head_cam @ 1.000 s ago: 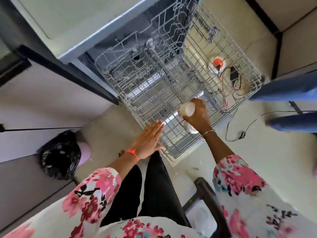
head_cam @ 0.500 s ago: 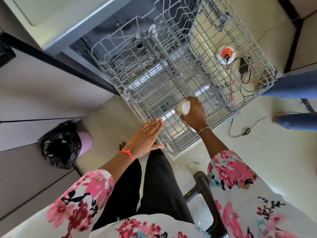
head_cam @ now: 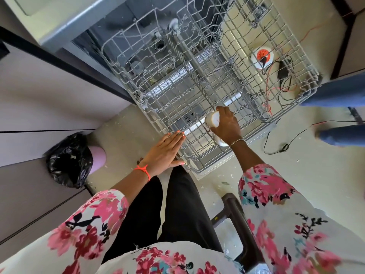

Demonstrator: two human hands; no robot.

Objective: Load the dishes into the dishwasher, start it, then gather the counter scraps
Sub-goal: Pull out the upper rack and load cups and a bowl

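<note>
Two hands at the near end of the pulled-out wire rack (head_cam: 207, 80) of the dishwasher (head_cam: 122, 24). On the right, right hand (head_cam: 227, 128) with fingers (head_cam: 223, 110) curled round a white cup (head_cam: 212, 120) and clamped on it, cup tilted on its side just above the rack's near wires, pale round end turned up and to the left. On the left, left hand (head_cam: 164, 153) flat, fingers (head_cam: 174, 137) straight and together, tips at the rack's near left rim; touching it or just above it, cannot tell. Seen through the far right wires, on the floor, a round white-and-orange socket (head_cam: 261, 58) with tangled cables (head_cam: 284, 76). Left of the hands, a bin lined with a black bag (head_cam: 69, 161). Near right, a dark stool (head_cam: 235, 214).
</note>
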